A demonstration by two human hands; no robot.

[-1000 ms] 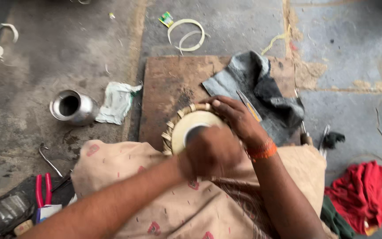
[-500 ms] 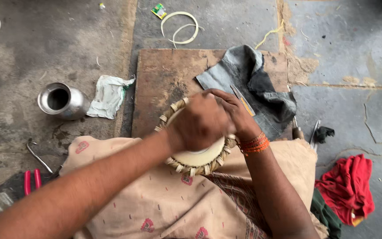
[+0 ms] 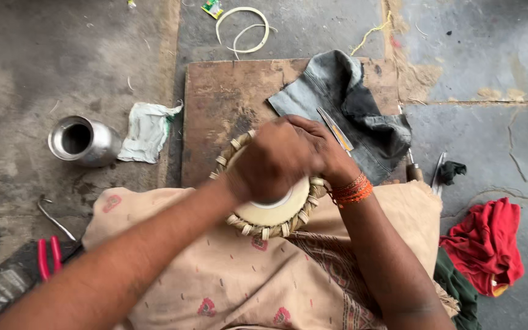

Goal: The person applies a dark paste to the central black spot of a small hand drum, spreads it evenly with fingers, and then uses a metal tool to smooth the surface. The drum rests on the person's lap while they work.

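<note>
The small drum (image 3: 273,211) sits on the cloth-draped lap, just below the wooden board (image 3: 227,116); the left hand (image 3: 273,162) presses its skin, fingers curled together; the right hand (image 3: 325,153) steadies its rim, grip hidden; uneven pressure could tip it toward the board.

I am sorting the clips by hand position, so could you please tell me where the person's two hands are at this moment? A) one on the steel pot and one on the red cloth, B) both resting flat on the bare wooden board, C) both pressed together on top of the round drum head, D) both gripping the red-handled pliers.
C: the left hand and the right hand are bunched together on the pale skin of the drum head.
</note>
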